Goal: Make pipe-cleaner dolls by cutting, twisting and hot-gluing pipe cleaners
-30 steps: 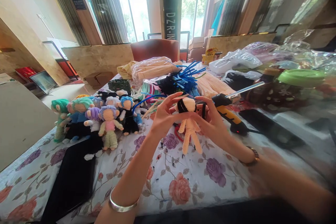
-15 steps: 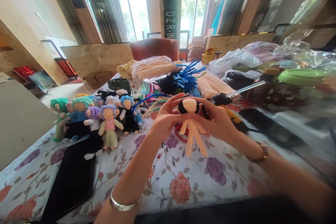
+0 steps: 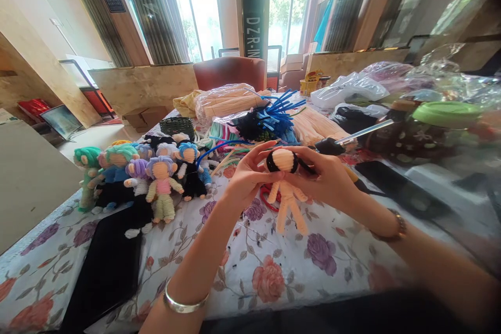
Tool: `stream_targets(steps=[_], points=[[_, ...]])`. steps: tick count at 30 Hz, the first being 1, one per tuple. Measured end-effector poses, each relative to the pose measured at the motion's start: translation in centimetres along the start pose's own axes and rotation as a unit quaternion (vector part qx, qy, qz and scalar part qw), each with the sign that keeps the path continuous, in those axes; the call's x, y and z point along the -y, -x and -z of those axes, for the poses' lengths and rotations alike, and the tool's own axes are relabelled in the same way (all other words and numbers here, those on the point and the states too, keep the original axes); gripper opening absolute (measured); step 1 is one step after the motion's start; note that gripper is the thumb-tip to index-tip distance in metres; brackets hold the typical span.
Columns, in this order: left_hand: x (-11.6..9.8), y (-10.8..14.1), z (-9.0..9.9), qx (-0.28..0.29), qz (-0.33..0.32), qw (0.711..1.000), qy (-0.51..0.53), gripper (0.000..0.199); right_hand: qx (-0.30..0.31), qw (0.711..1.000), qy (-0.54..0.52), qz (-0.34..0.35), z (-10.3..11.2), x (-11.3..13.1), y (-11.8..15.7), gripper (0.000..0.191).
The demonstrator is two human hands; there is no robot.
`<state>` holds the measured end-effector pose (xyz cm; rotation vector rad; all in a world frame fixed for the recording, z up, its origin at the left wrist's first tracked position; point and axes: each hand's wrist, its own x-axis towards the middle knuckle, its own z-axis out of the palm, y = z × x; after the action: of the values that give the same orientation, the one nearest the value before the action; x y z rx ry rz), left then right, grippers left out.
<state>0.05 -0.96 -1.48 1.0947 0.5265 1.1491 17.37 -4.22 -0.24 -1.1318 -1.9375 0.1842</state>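
Between my two hands is a peach doll [image 3: 288, 198] made of fuzzy pipe cleaners, upright, its legs hanging down. Black strands run along both sides of its head, and the face is bare. My left hand [image 3: 250, 175] is closed on the left side of the head, thumb in front at the neck. From the other side my right hand [image 3: 324, 175] grips the head, with a black pipe cleaner [image 3: 307, 166] by its fingers. Red-handled scissors [image 3: 267, 197] lie on the table behind the doll, partly hidden by my left hand.
Several finished dolls [image 3: 162, 185] stand at the left beside a black tablet-like slab [image 3: 104, 271]. Blue pipe cleaners [image 3: 279, 115] and peach bundles [image 3: 317, 128] lie at the back. A glue gun [image 3: 331, 145], a dark phone-like object [image 3: 399, 188] and a green-lidded container [image 3: 446, 115] are at the right.
Both hands keep hold of the doll's head in nearly the same place. My right fingers have shifted slightly around the black strand, and the doll's legs have moved a little left.
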Motion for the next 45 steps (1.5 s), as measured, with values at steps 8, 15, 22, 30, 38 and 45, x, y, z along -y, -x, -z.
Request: stream_targets(steps=[8, 15, 22, 30, 38, 45], points=[[0.0, 0.1, -0.3, 0.010, -0.027, 0.999, -0.033, 0.063, -0.020, 0.999, -0.025, -0.010, -0.4, -0.1, 0.0, 0.036], [-0.1, 0.3, -0.5, 0.026, -0.042, 0.998, -0.033, 0.059, -0.031, 0.995, -0.080, -0.053, -0.4, -0.4, -0.2, 0.031], [0.1, 0.2, -0.8, 0.005, -0.063, 0.998, -0.029, 0.051, -0.009, 0.976, -0.208, -0.069, -1.2, -1.7, 0.0, 0.035], [0.7, 0.1, -0.5, 0.018, -0.092, 0.993, -0.067, 0.060, -0.028, 0.971, -0.229, -0.066, -1.7, -2.0, 0.3, 0.035], [1.1, -0.2, -0.3, 0.002, -0.100, 0.992, -0.083, 0.063, -0.028, 0.986, -0.148, -0.066, -1.7, -1.8, 0.3, 0.032], [0.8, -0.3, -0.2, -0.013, -0.082, 0.993, -0.089, 0.065, 0.024, 0.986, -0.160, -0.032, -1.2, -2.2, 0.0, 0.040]])
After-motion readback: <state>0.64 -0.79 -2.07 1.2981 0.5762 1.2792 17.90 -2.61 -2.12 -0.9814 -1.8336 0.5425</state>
